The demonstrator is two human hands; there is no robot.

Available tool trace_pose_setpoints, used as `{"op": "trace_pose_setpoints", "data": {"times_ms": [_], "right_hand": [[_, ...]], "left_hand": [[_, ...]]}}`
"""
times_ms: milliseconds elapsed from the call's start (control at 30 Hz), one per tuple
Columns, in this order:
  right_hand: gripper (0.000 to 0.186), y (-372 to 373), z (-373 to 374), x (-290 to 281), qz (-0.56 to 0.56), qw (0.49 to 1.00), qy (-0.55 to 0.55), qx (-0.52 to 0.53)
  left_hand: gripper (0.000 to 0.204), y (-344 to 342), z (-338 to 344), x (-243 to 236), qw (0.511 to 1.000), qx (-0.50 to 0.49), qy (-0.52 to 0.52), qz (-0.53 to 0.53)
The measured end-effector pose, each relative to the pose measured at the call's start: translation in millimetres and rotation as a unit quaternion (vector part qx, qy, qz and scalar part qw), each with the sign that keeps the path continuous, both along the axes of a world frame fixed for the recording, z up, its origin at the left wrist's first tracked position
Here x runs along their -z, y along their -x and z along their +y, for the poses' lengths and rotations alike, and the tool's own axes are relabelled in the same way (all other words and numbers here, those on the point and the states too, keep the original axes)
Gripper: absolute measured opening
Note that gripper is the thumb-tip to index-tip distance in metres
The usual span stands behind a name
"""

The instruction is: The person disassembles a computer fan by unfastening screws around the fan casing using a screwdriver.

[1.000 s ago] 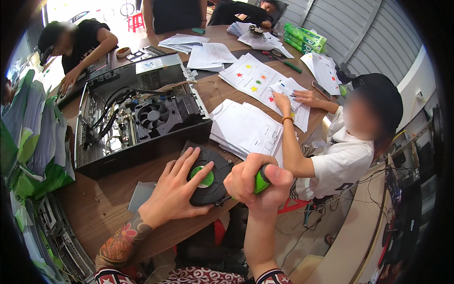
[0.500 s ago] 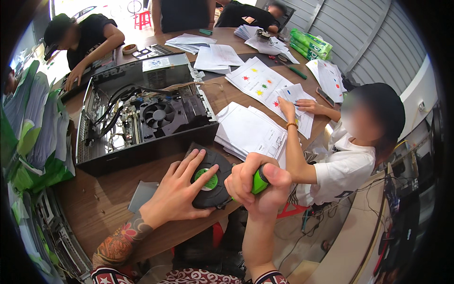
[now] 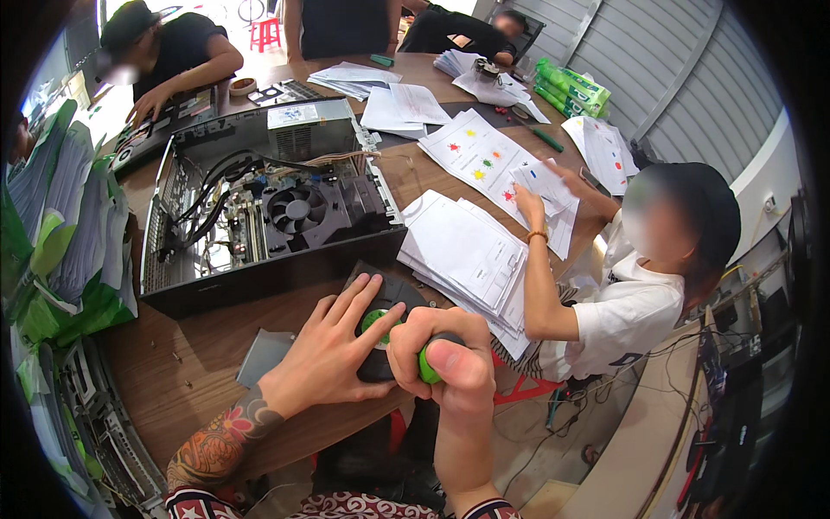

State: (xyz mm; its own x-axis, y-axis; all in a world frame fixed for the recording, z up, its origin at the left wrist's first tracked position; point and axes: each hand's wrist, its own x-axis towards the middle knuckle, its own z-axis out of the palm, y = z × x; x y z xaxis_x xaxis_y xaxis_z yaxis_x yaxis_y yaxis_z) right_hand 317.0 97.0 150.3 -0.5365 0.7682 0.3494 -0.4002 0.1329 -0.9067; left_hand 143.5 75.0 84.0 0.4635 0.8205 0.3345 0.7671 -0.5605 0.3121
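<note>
My left hand [image 3: 324, 362] lies with spread fingers across a black blower fan [image 3: 396, 292] with a round green label, near the table's front edge. Its thumb rests along the fan's near side. My right hand [image 3: 468, 370] is closed in a fist around the green and black handle of a screwdriver [image 3: 430, 367], over the fan's right part. The fist hides the tool's shaft and tip. Just beyond the fan lies an opened black desktop computer case [image 3: 277, 278], its inner cooling fan [image 3: 295, 210] and cables exposed.
Paper stacks [image 3: 467, 251] lie to the right, where a person in white [image 3: 640, 298] handles sheets. Near my left wrist are a grey flat piece [image 3: 263, 356] and several small screws [image 3: 176, 355]. Green bags of papers [image 3: 73, 233] stand left; other people are at the far side.
My right fist with the screwdriver has shifted left, further over the fan. My left hand stays on it. The person on the right has moved their hands over the papers.
</note>
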Motion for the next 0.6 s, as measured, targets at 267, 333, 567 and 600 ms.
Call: {"op": "trace_pose_setpoints", "data": {"times_ms": [267, 333, 567, 600], "right_hand": [[0.044, 0.4, 1.6, 2.2, 0.010, 1.000, -0.001, -0.001], [0.044, -1.1, 2.4, 2.9, 0.010, 1.000, -0.001, -0.001], [0.045, -5.4, 1.7, 1.0, 0.001, 1.000, 0.019, 0.003], [0.045, -5.6, 2.3, 1.5, 0.002, 1.000, 0.019, 0.003]], "left_hand": [[0.093, 1.0, -1.1, -1.3, 1.000, 0.001, 0.004, 0.000], [0.093, 1.0, -0.5, -2.1, 1.000, 0.002, 0.006, 0.002], [0.093, 0.1, -0.8, 0.0, 1.000, 0.003, 0.012, -0.018], [0.093, 0.1, -0.3, -0.7, 1.000, 0.004, 0.009, -0.018]]}}
